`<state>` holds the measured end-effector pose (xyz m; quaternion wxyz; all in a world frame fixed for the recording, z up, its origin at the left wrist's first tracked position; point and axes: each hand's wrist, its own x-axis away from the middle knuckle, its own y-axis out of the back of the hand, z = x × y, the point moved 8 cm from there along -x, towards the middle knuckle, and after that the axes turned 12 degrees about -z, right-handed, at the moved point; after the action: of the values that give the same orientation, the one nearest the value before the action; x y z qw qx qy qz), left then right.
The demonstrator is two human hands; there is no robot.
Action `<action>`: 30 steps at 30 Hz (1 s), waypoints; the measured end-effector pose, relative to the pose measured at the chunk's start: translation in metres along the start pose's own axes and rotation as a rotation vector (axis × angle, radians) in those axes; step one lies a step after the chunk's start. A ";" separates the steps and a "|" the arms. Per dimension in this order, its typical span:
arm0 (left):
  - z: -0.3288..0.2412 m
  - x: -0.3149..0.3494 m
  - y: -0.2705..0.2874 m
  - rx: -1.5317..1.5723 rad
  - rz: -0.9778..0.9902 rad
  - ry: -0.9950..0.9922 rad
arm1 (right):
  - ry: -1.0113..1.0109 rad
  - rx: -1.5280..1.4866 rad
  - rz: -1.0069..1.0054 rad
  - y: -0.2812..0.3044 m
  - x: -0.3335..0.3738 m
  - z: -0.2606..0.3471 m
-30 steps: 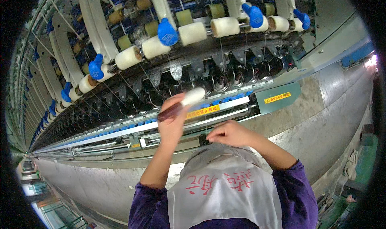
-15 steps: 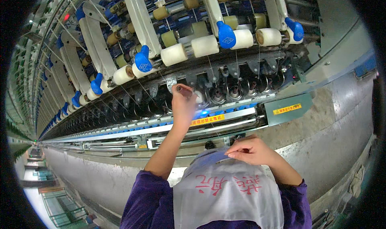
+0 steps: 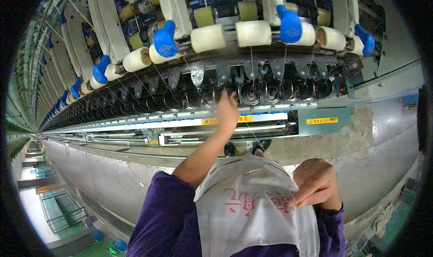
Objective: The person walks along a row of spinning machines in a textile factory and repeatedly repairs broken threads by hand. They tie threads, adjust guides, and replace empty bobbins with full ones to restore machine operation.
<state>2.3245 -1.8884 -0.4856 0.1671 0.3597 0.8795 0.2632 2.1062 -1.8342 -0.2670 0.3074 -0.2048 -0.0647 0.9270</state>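
My left hand (image 3: 228, 112) reaches to the row of spindles (image 3: 272, 93) on a spinning frame, its fingers curled closed at one spindle position. What they grip, if anything, is hidden. Bare spindle tops stand just right of it, each inside a ring. My right hand (image 3: 318, 182) is held over the right side of my white apron (image 3: 252, 189), thumb and fingertips pinched together. Anything between them is too fine to make out. A thin thread (image 3: 253, 135) slants down below my left hand toward the apron's top.
White rollers (image 3: 253, 33) and blue-tipped pressure arms (image 3: 291, 24) run above the spindles. Fine yarns drop from the rollers. A rail with a yellow label (image 3: 209, 121) crosses below, beside a green end panel (image 3: 324, 121). The machine stretches far left along a grey floor (image 3: 149, 185).
My view has shifted. My left hand, which showed a dark-ended tube in its fingers, has gone in to a spindle position. My right hand has moved right and down, still pinched.
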 end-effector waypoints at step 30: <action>0.557 0.189 -0.036 -0.147 0.390 0.553 | -0.392 0.698 -0.719 0.027 -0.038 -0.230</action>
<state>2.4450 -1.5827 -0.9753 -0.1054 0.4229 0.7849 0.4404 2.2155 -1.8795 -0.4693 0.6374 0.1215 0.1252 0.7505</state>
